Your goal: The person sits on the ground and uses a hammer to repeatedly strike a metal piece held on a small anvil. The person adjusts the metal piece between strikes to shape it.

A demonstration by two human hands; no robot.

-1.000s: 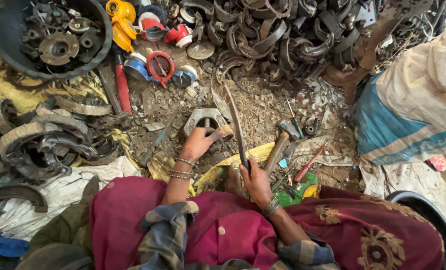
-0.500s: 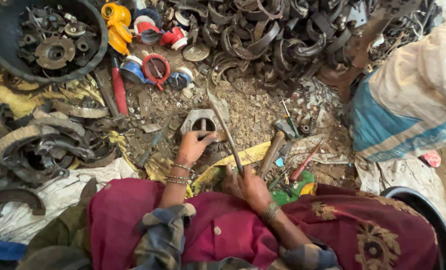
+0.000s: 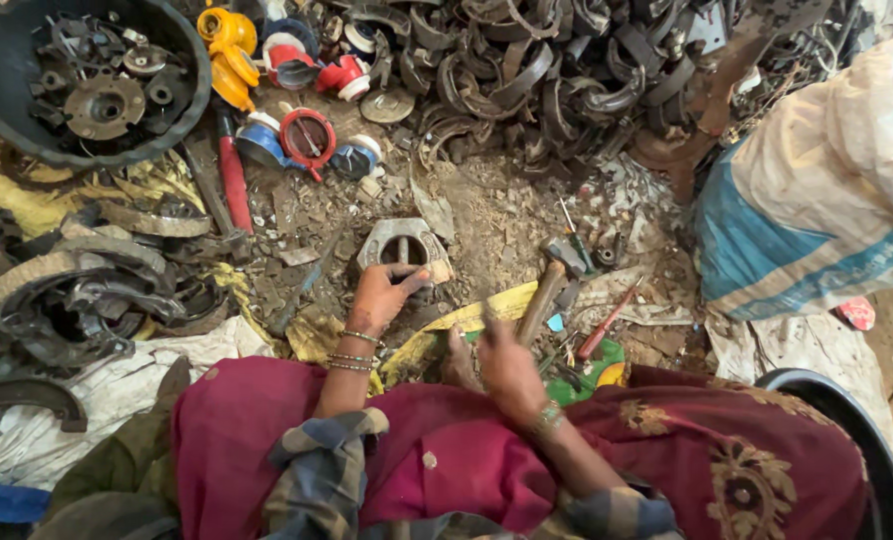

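Grey metal bracket (image 3: 403,245) — roughly triangular w/ rounded corners, big round hole in middle, dirty and worn. Lies flat on the littered ground, centre of view — left hand (image 3: 382,296) touching its near edge.

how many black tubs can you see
2: one black tub full of metal parts at the top left, another black tub only partly in view at the bottom right; more may lie outside the frame.

Both wrists wear thin metal bangles, with plaid sleeves and a magenta, gold-embroidered garment over the lap.
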